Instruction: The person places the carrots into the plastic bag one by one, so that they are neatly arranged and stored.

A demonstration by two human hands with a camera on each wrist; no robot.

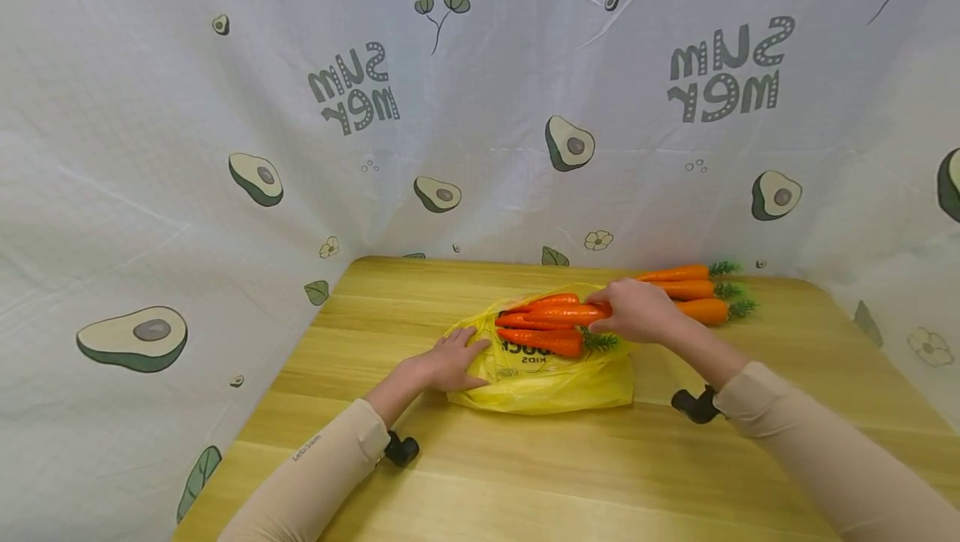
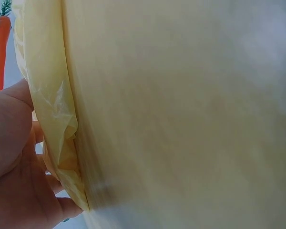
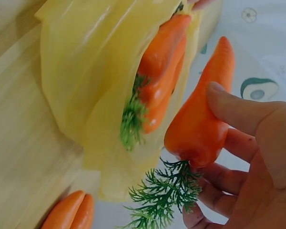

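My right hand [image 1: 637, 310] grips an orange carrot [image 3: 195, 121] near its thick end, thumb on top, over the yellow plastic bag [image 1: 551, 396]. Green feathery leaves [image 3: 167, 191] hang from that carrot in the right wrist view. More carrots [image 1: 551, 342] lie on the bag in the head view, partly hidden by the held one. At the bag's left side my left hand [image 1: 448, 364] rests with fingers spread on the plastic. Those fingers go partly behind the bag's edge [image 2: 57, 119] in the left wrist view.
Several carrots [image 1: 684, 288] with green tops lie at the back right of the wooden table [image 1: 480, 475], partly behind my right hand. A white curtain [image 1: 495, 92] printed with avocados hangs behind the table. A black wrist device [image 1: 696, 405] sits below my right forearm.
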